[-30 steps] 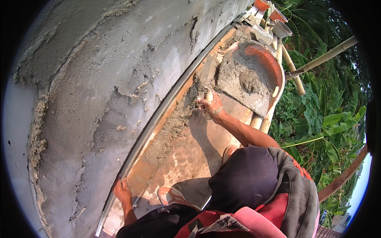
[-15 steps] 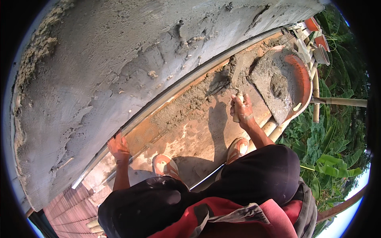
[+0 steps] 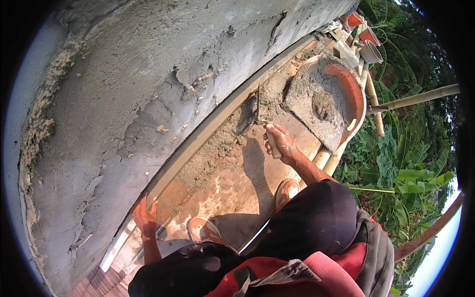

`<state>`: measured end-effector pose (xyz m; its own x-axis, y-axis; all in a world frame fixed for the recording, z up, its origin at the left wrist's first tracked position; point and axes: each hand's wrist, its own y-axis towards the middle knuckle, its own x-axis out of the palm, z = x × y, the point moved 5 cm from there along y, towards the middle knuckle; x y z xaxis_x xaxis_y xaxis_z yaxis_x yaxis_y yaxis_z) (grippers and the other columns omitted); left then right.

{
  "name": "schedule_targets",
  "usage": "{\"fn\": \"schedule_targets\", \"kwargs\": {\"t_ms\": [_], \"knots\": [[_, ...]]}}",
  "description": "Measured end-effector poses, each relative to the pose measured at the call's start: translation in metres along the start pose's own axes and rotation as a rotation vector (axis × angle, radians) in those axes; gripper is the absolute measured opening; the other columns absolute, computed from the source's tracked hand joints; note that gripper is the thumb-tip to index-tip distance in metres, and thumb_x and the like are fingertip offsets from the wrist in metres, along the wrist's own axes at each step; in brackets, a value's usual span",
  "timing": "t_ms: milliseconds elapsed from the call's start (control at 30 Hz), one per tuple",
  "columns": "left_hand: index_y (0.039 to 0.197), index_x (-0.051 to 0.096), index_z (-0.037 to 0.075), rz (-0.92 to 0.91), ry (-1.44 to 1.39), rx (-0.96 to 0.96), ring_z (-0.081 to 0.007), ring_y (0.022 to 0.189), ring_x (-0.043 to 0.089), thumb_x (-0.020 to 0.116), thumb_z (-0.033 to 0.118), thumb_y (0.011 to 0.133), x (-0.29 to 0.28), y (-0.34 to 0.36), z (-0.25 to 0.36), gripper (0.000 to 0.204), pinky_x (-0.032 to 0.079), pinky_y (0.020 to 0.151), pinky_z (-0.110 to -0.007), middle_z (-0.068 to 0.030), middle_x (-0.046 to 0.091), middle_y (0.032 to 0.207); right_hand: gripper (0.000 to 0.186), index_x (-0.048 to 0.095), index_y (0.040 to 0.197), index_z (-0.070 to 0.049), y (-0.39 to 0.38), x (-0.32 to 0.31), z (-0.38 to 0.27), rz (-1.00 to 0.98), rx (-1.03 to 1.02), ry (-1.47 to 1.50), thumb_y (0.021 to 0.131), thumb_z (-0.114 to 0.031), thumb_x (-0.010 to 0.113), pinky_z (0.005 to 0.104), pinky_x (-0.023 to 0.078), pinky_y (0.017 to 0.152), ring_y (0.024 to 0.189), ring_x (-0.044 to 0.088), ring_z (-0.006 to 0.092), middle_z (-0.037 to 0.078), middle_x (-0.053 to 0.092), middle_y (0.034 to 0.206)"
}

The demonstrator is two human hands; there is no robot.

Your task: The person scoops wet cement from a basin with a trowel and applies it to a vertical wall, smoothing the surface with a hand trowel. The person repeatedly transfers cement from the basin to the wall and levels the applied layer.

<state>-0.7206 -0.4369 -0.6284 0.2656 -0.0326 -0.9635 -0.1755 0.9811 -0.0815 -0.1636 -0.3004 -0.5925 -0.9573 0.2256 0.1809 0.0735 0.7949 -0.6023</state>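
Note:
My left hand (image 3: pixel 145 219) grips a long, straight bar (image 3: pixel 185 147) near its lower left end, with the thumb apart from the fingers. The bar runs along the foot of a grey plastered wall (image 3: pixel 123 99). My right hand (image 3: pixel 283 143) is closed around the pale handle of a trowel (image 3: pixel 275 151). The trowel's blade is seen nearly edge-on, over wet mortar (image 3: pixel 210 156) that lies in a strip beside the bar. Right of the trowel stands an orange tub (image 3: pixel 360 99) with grey mortar in it, a mortar-covered board across its near side.
I stand on a mortar-stained platform (image 3: pixel 225 198), my shoes (image 3: pixel 203 230) close to the strip. Bamboo poles (image 3: pixel 372 99) edge the right side, with green plants beyond. Several buckets (image 3: pixel 370 52) are at the far right. Roof tiles (image 3: pixel 99 283) show at the lower left.
My right hand has turned the trowel, and its blade now shows edge-on. My left hand's fingers now reach up around the bar, which shows more of its face. The view has shifted.

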Motion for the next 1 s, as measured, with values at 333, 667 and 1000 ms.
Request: {"fn": "schedule_targets", "kwargs": {"t_ms": [333, 667, 1000], "knots": [[0.143, 0.063, 0.011, 0.16, 0.024, 0.086, -0.0434, 0.119, 0.056, 0.077, 0.017, 0.092, -0.018, -0.021, 0.008, 0.053, 0.042, 0.102, -0.054, -0.0206, 0.062, 0.122, 0.03, 0.055, 0.103, -0.01, 0.004, 0.017, -0.005, -0.055, 0.019, 0.141, 0.101, -0.035, 0.071, 0.0302, 0.05, 0.044, 0.056, 0.06, 0.0154, 0.005, 0.061, 0.084], [0.128, 0.073, 0.012, 0.392, 0.0, -0.021, -0.0399, 0.114, 0.057, 0.083, 0.017, 0.087, -0.014, -0.016, 0.067, 0.043, 0.045, 0.096, -0.051, -0.0198, 0.061, 0.115, 0.024, 0.059, 0.099, -0.01, 0.042, 0.003, -0.013, -0.049, 0.008, 0.184, 0.104, -0.033, 0.066, 0.0287, 0.049, 0.042, 0.054, 0.056, 0.0119, 0.004, 0.06, 0.079], [0.131, 0.061, 0.0, 0.163, -1.479, -0.977, -0.0295, 0.108, 0.073, 0.076, 0.037, 0.1, 0.069, -0.034, -0.045, 0.05, 0.062, 0.086, -0.034, -0.0186, 0.07, 0.124, 0.033, 0.057, 0.107, -0.01, 0.05, -0.002, -0.018, -0.032, -0.01, 0.04, 0.101, -0.04, 0.069, 0.0273, 0.05, 0.042, 0.054, 0.058, 0.0116, 0.003, 0.058, 0.079]]}}
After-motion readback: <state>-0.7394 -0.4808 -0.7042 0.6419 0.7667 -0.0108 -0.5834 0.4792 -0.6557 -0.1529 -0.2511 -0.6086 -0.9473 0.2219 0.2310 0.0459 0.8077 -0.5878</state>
